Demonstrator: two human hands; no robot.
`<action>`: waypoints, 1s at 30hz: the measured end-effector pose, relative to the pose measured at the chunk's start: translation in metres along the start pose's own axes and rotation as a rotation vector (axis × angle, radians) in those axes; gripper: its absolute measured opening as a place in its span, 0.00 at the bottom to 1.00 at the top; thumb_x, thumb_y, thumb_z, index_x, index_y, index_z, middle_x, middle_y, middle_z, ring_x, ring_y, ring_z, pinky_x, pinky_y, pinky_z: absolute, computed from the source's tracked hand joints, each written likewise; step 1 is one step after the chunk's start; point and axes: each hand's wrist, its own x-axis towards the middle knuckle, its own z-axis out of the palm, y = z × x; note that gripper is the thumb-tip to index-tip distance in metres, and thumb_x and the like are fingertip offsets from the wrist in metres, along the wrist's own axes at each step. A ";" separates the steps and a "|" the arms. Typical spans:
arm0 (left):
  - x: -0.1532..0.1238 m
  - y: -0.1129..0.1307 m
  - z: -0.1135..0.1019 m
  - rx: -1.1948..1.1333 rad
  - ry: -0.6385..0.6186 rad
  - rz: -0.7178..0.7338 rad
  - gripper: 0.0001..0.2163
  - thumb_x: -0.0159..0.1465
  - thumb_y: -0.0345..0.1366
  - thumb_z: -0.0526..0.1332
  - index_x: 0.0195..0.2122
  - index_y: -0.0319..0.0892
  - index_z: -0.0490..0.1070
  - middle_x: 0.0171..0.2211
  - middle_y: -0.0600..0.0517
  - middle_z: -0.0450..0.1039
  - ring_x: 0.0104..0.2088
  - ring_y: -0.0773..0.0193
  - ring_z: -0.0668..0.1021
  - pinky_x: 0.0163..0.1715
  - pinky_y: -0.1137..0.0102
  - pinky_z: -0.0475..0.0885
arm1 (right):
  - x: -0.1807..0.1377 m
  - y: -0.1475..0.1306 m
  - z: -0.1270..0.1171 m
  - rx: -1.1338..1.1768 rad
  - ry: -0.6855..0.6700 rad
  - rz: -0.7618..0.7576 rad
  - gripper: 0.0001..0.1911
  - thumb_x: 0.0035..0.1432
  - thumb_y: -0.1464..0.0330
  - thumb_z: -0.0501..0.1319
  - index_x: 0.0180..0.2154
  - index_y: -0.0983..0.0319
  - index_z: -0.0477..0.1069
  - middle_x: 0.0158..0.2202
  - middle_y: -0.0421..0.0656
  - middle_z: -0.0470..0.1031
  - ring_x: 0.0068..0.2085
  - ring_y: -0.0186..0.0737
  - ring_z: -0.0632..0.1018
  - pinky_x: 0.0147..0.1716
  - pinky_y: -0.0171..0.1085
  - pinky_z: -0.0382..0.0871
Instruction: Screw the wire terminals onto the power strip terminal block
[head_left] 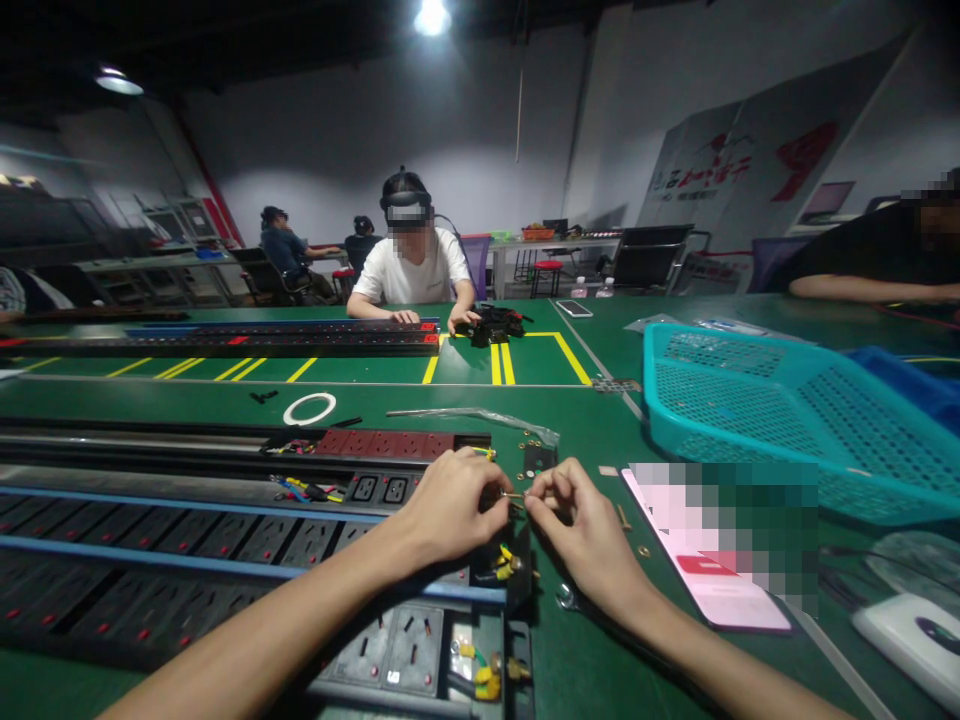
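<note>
A thin brass-coloured screw [514, 494] spans the gap between my two hands. My left hand [456, 505] pinches at its left end with thumb and forefinger. At the other end, the fingertips of my right hand [581, 525] are closed on it; any small part there is hidden. Below and to the left lie long power strips [262, 540] with black sockets. Yellow-sleeved wires [504, 565] stick out at the end of one strip. A small black plate [540, 460] and several brass nuts [523, 447] are just beyond my fingers. A wrench [568, 597] lies partly under my right forearm.
A turquoise basket [750, 400] and a pink-screened phone [712, 570] are at the right, near a white device [911, 640]. A white tape ring [309, 408] lies beyond the strips. Across the green table [360, 372], a person [411, 260] handles black parts [491, 322].
</note>
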 end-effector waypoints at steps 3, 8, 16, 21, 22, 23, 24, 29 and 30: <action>0.000 0.000 0.000 0.002 -0.002 0.001 0.04 0.61 0.30 0.64 0.36 0.42 0.78 0.32 0.51 0.77 0.37 0.57 0.76 0.38 0.66 0.67 | -0.001 0.000 0.002 -0.006 0.005 -0.015 0.15 0.61 0.65 0.58 0.29 0.55 0.51 0.28 0.35 0.64 0.29 0.37 0.68 0.31 0.35 0.62; 0.001 0.000 0.000 0.006 -0.011 0.008 0.04 0.61 0.31 0.63 0.36 0.41 0.78 0.31 0.50 0.77 0.36 0.56 0.76 0.37 0.66 0.67 | -0.002 0.002 0.005 0.042 -0.026 -0.011 0.15 0.60 0.66 0.59 0.29 0.55 0.51 0.28 0.36 0.65 0.29 0.37 0.68 0.30 0.35 0.62; 0.001 0.001 0.001 0.011 -0.020 0.019 0.04 0.62 0.31 0.63 0.36 0.42 0.78 0.33 0.50 0.77 0.38 0.56 0.76 0.38 0.66 0.67 | 0.000 0.002 0.004 0.074 -0.016 -0.024 0.14 0.60 0.66 0.60 0.30 0.56 0.53 0.31 0.39 0.69 0.32 0.39 0.72 0.33 0.36 0.67; 0.001 0.000 0.001 0.008 -0.020 0.025 0.04 0.62 0.30 0.63 0.36 0.42 0.78 0.33 0.51 0.77 0.38 0.57 0.76 0.39 0.66 0.68 | 0.000 0.003 0.002 0.160 -0.033 0.025 0.15 0.59 0.65 0.62 0.31 0.56 0.53 0.36 0.40 0.72 0.34 0.38 0.78 0.36 0.38 0.74; 0.001 0.000 0.001 0.008 -0.019 0.025 0.04 0.62 0.31 0.63 0.36 0.42 0.78 0.33 0.51 0.77 0.38 0.57 0.75 0.39 0.66 0.68 | 0.000 0.002 0.002 0.174 -0.036 0.040 0.15 0.58 0.65 0.62 0.31 0.56 0.54 0.38 0.40 0.72 0.34 0.38 0.79 0.36 0.39 0.75; 0.001 0.000 0.000 0.007 -0.018 0.026 0.04 0.62 0.31 0.63 0.36 0.42 0.78 0.33 0.51 0.77 0.38 0.57 0.75 0.39 0.66 0.68 | 0.000 0.002 0.002 0.187 -0.038 0.056 0.15 0.58 0.65 0.63 0.32 0.56 0.55 0.40 0.41 0.73 0.34 0.38 0.80 0.37 0.39 0.76; 0.001 0.000 0.000 0.007 -0.017 0.026 0.04 0.62 0.31 0.63 0.36 0.42 0.78 0.33 0.51 0.77 0.38 0.57 0.75 0.39 0.66 0.68 | 0.000 0.002 0.002 0.199 -0.040 0.070 0.14 0.57 0.65 0.64 0.33 0.56 0.56 0.41 0.41 0.74 0.35 0.38 0.80 0.38 0.40 0.77; 0.000 0.000 0.000 0.001 -0.021 0.027 0.05 0.62 0.30 0.63 0.37 0.42 0.79 0.34 0.50 0.78 0.39 0.56 0.76 0.39 0.65 0.69 | -0.002 0.003 0.003 0.240 -0.061 0.084 0.13 0.57 0.66 0.65 0.38 0.57 0.60 0.36 0.40 0.76 0.37 0.41 0.82 0.37 0.39 0.78; 0.000 0.000 0.000 -0.001 -0.022 0.028 0.06 0.62 0.30 0.63 0.38 0.42 0.79 0.34 0.50 0.78 0.39 0.55 0.76 0.40 0.65 0.69 | -0.003 0.003 0.003 0.245 -0.067 0.084 0.13 0.57 0.65 0.66 0.38 0.57 0.61 0.35 0.41 0.77 0.36 0.41 0.82 0.37 0.39 0.78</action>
